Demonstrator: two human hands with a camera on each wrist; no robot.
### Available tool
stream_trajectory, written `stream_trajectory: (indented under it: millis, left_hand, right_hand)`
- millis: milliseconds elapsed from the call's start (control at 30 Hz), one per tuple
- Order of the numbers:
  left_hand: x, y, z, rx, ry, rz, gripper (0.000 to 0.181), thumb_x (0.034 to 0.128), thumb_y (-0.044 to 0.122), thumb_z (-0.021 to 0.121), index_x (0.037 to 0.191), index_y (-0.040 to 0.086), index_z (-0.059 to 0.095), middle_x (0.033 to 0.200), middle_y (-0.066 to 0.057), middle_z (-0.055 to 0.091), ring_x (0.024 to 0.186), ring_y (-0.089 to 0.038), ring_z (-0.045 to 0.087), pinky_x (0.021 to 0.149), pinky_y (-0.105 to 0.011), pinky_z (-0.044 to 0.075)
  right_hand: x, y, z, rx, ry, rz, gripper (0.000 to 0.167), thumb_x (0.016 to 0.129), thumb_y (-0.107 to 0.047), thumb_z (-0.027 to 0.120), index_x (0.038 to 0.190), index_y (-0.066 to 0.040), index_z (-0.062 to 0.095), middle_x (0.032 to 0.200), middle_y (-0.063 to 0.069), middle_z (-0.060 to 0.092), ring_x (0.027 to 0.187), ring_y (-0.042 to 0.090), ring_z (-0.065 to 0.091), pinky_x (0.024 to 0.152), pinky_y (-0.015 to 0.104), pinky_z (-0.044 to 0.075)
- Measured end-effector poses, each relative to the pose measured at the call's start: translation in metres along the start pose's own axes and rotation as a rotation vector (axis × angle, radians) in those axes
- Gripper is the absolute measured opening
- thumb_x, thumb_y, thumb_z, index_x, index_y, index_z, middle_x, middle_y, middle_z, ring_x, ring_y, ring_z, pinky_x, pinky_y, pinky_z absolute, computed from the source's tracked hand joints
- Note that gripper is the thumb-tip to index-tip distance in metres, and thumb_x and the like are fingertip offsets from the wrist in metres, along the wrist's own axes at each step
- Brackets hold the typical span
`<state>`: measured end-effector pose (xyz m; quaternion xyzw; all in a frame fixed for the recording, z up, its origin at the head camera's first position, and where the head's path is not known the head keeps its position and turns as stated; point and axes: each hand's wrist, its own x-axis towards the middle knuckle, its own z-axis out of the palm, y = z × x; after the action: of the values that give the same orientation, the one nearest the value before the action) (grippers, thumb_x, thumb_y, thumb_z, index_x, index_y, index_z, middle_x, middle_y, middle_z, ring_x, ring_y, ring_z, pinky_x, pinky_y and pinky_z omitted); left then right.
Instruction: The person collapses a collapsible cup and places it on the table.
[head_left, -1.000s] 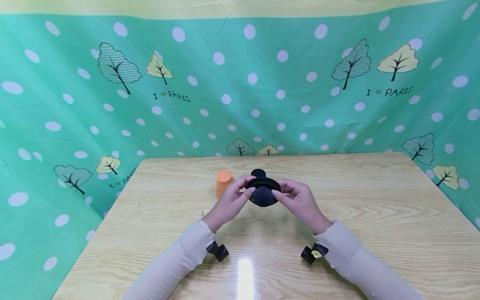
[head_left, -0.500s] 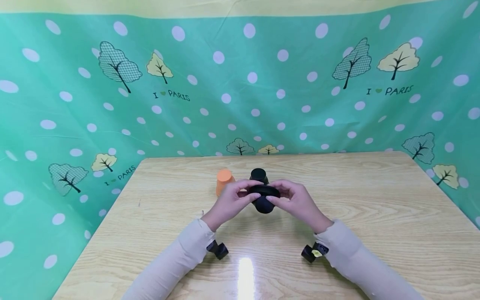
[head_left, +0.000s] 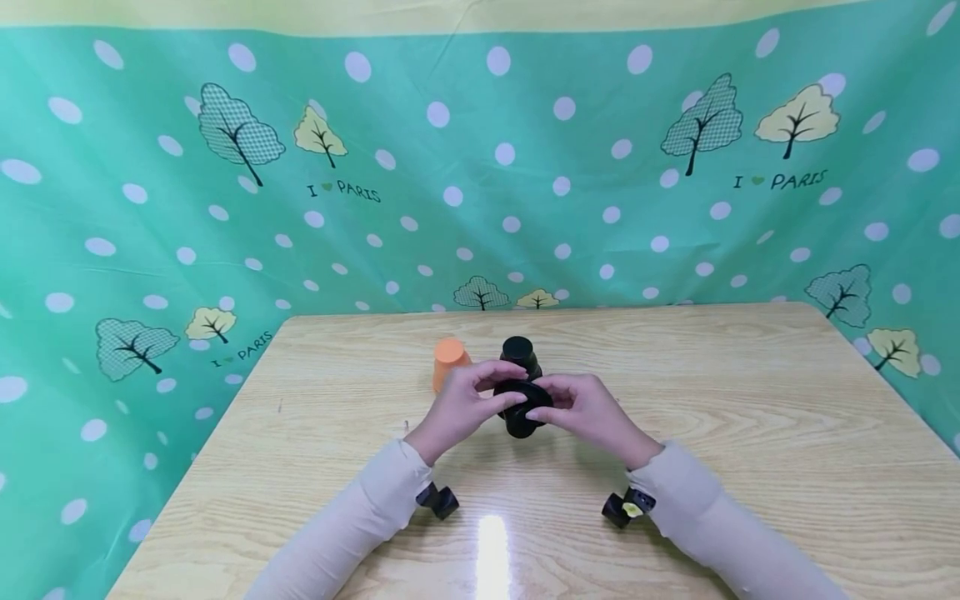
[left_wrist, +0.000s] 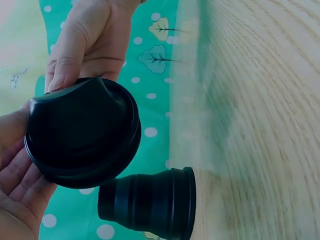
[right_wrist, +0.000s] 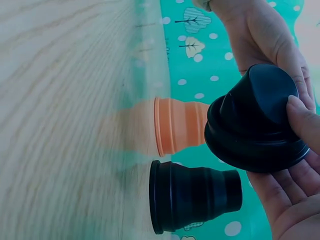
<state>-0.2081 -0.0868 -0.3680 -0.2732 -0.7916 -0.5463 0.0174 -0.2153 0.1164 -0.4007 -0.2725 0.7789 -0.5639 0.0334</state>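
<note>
Between both hands is a black collapsible cup, held above the table and partly folded, its narrow end bulging askew from the wide rim. My left hand pinches its left side, thumb on the near side and fingers behind. On the opposite side my right hand grips it the same way. The right wrist view shows the slanted end of the held cup clearly. Just behind stands a second black collapsible cup, extended and upside down. An orange collapsible cup stands upside down to its left, partly hidden by my left hand.
The wood-grain table stretches to both sides of the hands. A green dotted cloth hangs behind it. Small black wrist cameras sit under both sleeves.
The held cup has come slightly nearer and turned, its bulging end changing angle. More of the black cup behind it shows. My thumbs have shifted along; the standing cups have stayed put.
</note>
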Motion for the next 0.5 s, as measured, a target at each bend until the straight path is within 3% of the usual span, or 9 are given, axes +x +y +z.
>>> stream_trajectory:
  millis: [233, 367, 500]
  left_hand:
    - [0.005, -0.025, -0.004, -0.092, -0.05, -0.067, 0.038, 0.087, 0.012, 0.068, 0.123, 0.005, 0.06, 0.119, -0.01, 0.063, 0.104, -0.021, 0.063, 0.091, -0.039, 0.05]
    - [0.005, -0.028, -0.005, -0.118, -0.092, -0.06, 0.042, 0.0862, 0.016, 0.07, 0.126, 0.01, 0.057, 0.121, -0.009, 0.061, 0.104, -0.019, 0.062, 0.092, -0.041, 0.049]
    - [0.004, -0.026, -0.005, -0.114, -0.091, -0.038, 0.041, 0.0863, 0.016, 0.07, 0.125, 0.009, 0.057, 0.119, -0.009, 0.062, 0.102, -0.018, 0.062, 0.091, -0.038, 0.05]
  right_hand:
    - [0.0, -0.002, -0.005, 0.131, 0.067, 0.048, 0.033, 0.082, -0.008, 0.072, 0.112, 0.005, 0.065, 0.107, 0.02, 0.067, 0.09, 0.015, 0.068, 0.076, 0.026, 0.055]
    - [-0.001, -0.004, -0.008, 0.179, 0.09, 0.037, 0.035, 0.083, -0.006, 0.071, 0.114, 0.007, 0.063, 0.108, 0.023, 0.066, 0.088, 0.015, 0.068, 0.076, 0.027, 0.056]
    - [0.0, -0.004, -0.01, 0.19, 0.085, 0.027, 0.035, 0.083, -0.006, 0.071, 0.114, 0.008, 0.062, 0.109, 0.024, 0.065, 0.088, 0.014, 0.068, 0.076, 0.027, 0.056]
